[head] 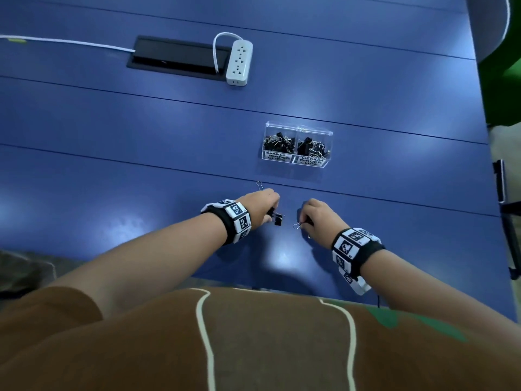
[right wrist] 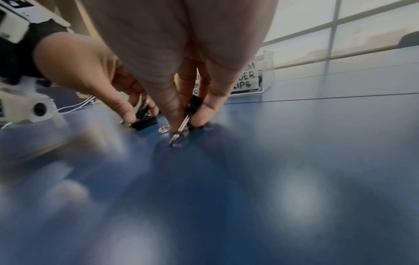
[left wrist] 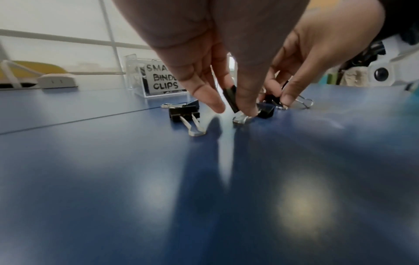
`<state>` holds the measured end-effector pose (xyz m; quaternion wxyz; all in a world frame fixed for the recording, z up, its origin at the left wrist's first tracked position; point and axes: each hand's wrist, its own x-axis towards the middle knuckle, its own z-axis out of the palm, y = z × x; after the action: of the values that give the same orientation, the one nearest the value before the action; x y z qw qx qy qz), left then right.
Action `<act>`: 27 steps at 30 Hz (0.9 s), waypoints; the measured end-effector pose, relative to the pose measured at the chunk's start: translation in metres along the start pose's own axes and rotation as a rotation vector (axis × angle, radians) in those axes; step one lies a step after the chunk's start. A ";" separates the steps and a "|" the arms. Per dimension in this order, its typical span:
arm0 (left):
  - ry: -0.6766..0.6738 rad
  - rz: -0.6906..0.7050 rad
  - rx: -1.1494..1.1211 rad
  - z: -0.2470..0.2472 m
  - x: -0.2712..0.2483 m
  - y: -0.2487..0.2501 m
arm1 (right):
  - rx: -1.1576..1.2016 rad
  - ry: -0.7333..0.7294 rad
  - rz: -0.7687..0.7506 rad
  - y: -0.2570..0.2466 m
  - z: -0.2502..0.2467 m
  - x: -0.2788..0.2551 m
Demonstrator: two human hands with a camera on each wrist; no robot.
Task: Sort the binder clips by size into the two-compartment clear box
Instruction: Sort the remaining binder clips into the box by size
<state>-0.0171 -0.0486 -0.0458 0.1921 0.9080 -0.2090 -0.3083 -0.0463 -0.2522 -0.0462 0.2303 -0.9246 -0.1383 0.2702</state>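
Note:
The clear two-compartment box (head: 297, 162) stands on the blue table (head: 141, 165). Its left half is labelled small binder clips, its right half medium, and black clips lie in both. Just in front of it, my left hand (head: 272, 214) pinches a black binder clip (left wrist: 231, 100) that touches the table. Another black clip (left wrist: 184, 113) lies to its left, and one more (left wrist: 265, 110) sits between the hands. My right hand (head: 306, 222) pinches a small clip (right wrist: 193, 105) low over the table, with its wire handle (right wrist: 179, 130) pointing at me.
A white power strip (head: 239, 63) and a black cable hatch (head: 174, 56) lie at the back of the table, with a white cable (head: 70, 43) running left. The table's right edge (head: 490, 165) borders a chair and a dark object.

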 end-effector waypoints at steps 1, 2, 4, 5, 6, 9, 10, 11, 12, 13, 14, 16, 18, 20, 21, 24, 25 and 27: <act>0.029 -0.011 -0.037 0.000 -0.001 0.000 | 0.017 0.011 0.024 0.001 -0.002 0.003; 0.056 -0.021 -0.061 -0.001 -0.003 -0.001 | 0.031 0.018 0.056 0.001 -0.005 0.005; 0.110 -0.041 -0.107 -0.001 -0.006 -0.003 | 0.041 0.024 0.105 0.001 -0.009 0.010; 0.143 -0.055 -0.140 -0.002 -0.008 -0.005 | 0.033 0.030 0.119 0.002 -0.010 0.012; 0.177 -0.070 -0.175 -0.003 -0.010 -0.007 | 0.021 0.034 0.130 0.001 -0.011 0.014; 0.260 -0.110 -0.243 -0.006 -0.016 -0.017 | 0.012 0.032 0.145 -0.001 -0.016 0.020; 0.276 -0.124 -0.252 -0.007 -0.019 -0.021 | 0.022 0.027 0.145 -0.003 -0.017 0.022; 0.284 -0.141 -0.256 -0.008 -0.021 -0.025 | 0.037 0.030 0.151 -0.005 -0.019 0.024; 0.291 -0.158 -0.262 -0.009 -0.024 -0.029 | 0.056 0.046 0.153 -0.008 -0.021 0.026; 0.294 -0.176 -0.272 -0.009 -0.026 -0.033 | 0.083 0.084 0.158 -0.010 -0.024 0.029; 0.294 -0.190 -0.282 -0.010 -0.028 -0.036 | 0.113 0.149 0.161 -0.012 -0.031 0.032; 0.281 -0.215 -0.296 -0.009 -0.031 -0.038 | 0.175 0.326 0.162 -0.015 -0.051 0.042; 0.248 -0.239 -0.312 -0.008 -0.033 -0.037 | 0.202 0.487 0.153 -0.013 -0.076 0.056; 0.199 -0.245 -0.320 -0.005 -0.032 -0.034 | 0.188 0.557 0.162 -0.011 -0.096 0.069; 0.176 -0.242 -0.313 -0.003 -0.032 -0.033 | 0.177 0.567 0.169 -0.010 -0.102 0.076; 0.147 -0.238 -0.275 0.001 -0.031 -0.030 | 0.144 0.536 0.160 -0.010 -0.108 0.089; 0.139 -0.239 -0.260 0.002 -0.030 -0.030 | 0.127 0.521 0.149 -0.010 -0.108 0.091; 0.120 -0.241 -0.220 0.001 -0.027 -0.029 | 0.079 0.517 0.107 -0.014 -0.102 0.087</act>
<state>-0.0302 -0.0111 -0.0474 0.2640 0.9167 -0.0520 -0.2955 0.0801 -0.2426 -0.0009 0.2792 -0.9592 -0.0150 0.0420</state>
